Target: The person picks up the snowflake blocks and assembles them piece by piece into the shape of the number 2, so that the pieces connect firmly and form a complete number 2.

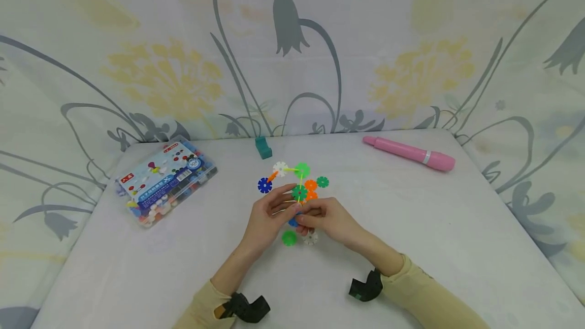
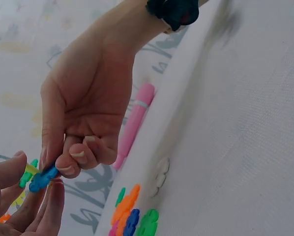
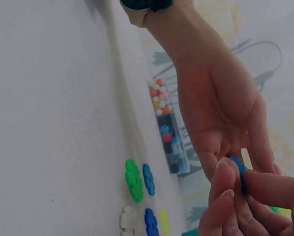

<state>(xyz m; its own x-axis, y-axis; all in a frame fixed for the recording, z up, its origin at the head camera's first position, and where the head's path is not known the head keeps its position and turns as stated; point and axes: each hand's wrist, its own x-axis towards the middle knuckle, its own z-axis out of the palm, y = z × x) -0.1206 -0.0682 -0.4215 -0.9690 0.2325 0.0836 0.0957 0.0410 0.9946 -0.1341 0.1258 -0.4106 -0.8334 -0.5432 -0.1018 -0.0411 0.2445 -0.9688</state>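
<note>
Where floral cloth [image 1: 411, 39] hangs, a white table [image 1: 434, 248] stands

We are at a small table [image 1: 457, 248] draped in white cloth, in what looks like a staged recording corner rather than a lived-in room. A floral curtain [image 1: 292, 39] with grey bellflowers and yellow blooms closes in the back and both sides. A clear toy box [image 1: 165, 182] of snowflake pieces and a pink pen [image 1: 409, 153] lie on it.

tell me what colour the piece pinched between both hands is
Blue: the snowflake piece shows best in the left wrist view, pinched by the right hand and left hand.
</note>
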